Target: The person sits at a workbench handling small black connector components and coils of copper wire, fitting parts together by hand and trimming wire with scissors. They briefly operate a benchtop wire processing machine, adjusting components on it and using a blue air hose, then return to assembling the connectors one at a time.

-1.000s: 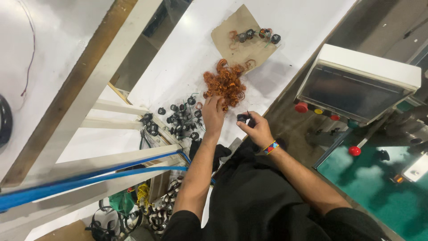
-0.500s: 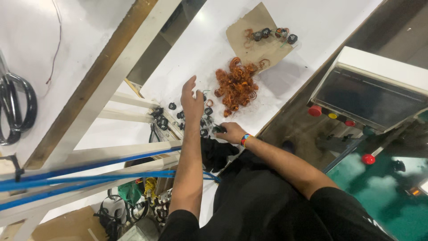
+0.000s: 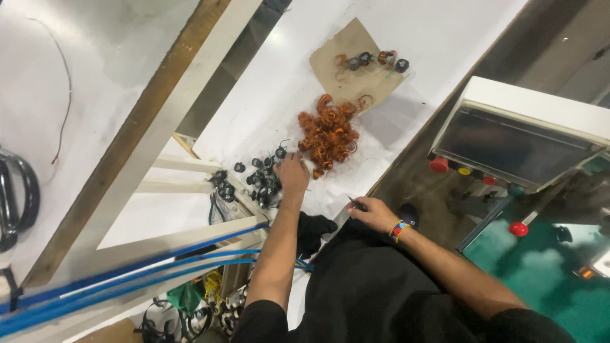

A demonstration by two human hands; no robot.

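White and smooth, the desk (image 3: pixel 406 38) fills most of my view, with a boxy control panel (image 3: pixel 527 136) and its round red and yellow buttons off to my right. Blue hoses (image 3: pixel 127 279) run under a pale frame at my left. A torn brown cardboard sheet (image 3: pixel 346 67) lies flat at the far side, carrying a few small dark wound parts (image 3: pixel 375 59). Nearer sits a springy heap of copper wire coils (image 3: pixel 329 133), bright orange and tangled. Just beside it, small black round cores (image 3: pixel 264 178) lie scattered close to the desk's edge.

My left hand (image 3: pixel 292 176) rests palm down among those cores, fingers curled over them; I cannot tell whether the grip has closed on one. My right hand (image 3: pixel 375 214) pinches a thin dark tool (image 3: pixel 356 203) at the near edge, well apart from the heap.

Risks, as I judge them: the cores look hard and rolly, so a sweep could knock some off the edge; the coils could snag my fingers and drag out in a clump.
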